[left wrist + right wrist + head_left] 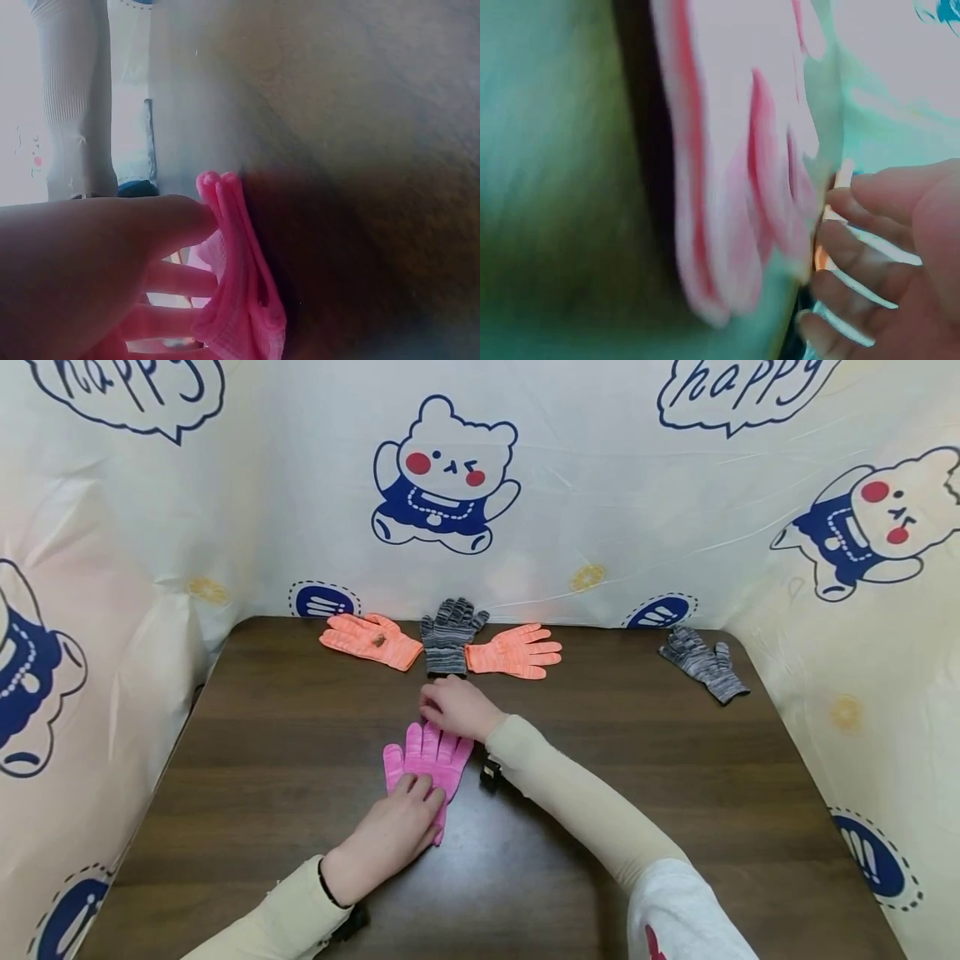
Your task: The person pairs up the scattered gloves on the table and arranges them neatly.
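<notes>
A pink knit glove lies on the brown table with its fingers toward the far side. Several fabric layers show at the cuff of the pink glove in the left wrist view. My left hand holds it near the cuff, its thumb at the cuff's edge and its fingers on the fabric. Just beyond the glove's fingertips hovers my right hand, its fingers loosely bent. In the right wrist view, a gap separates the right hand from the pink glove, with nothing in its grasp.
Along the table's back edge, a grey glove lies between a left orange glove and a right orange glove. Another grey glove is at the far right. A printed curtain encloses the back and sides.
</notes>
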The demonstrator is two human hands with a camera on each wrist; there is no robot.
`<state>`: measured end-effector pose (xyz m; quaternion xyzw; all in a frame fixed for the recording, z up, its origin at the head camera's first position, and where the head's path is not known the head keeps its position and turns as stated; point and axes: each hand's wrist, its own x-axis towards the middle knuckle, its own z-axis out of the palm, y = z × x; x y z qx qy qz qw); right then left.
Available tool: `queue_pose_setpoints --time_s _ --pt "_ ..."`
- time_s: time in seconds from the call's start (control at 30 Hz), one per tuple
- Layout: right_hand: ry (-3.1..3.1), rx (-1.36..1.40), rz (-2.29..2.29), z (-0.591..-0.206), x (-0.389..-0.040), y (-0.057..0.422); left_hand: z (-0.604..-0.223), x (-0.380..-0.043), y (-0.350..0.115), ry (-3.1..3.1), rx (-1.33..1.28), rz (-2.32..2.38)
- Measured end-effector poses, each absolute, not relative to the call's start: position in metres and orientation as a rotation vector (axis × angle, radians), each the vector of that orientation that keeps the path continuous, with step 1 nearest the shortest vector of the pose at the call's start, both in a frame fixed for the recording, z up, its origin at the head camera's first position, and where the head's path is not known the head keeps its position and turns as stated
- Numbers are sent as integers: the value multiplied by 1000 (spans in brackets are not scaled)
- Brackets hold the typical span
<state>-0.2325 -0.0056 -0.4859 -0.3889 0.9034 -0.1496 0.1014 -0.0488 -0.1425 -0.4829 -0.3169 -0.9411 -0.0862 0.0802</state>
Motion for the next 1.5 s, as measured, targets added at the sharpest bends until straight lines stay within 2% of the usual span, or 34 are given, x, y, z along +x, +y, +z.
queue_pose_setpoints --time_s 0.2,0.4,1.0,1.27,1.5 --pt "2539 -934 -449 -483 -238 18 -482 -49 -143 -2858 -951 -296" --pt "2464 -852 -481 -476 -237 35 -481 -50 -142 -2930 -950 -309" --pt "2606 -944 -404 -492 -232 32 -482 -46 -138 -2939 -1042 -118" --pt "2504 -918 -596 -487 -233 52 -482 -47 -136 -2989 -1023 -173" --pt "2420 -936 -485 -483 -233 61 -480 -47 -136 -3003 -1021 -193"
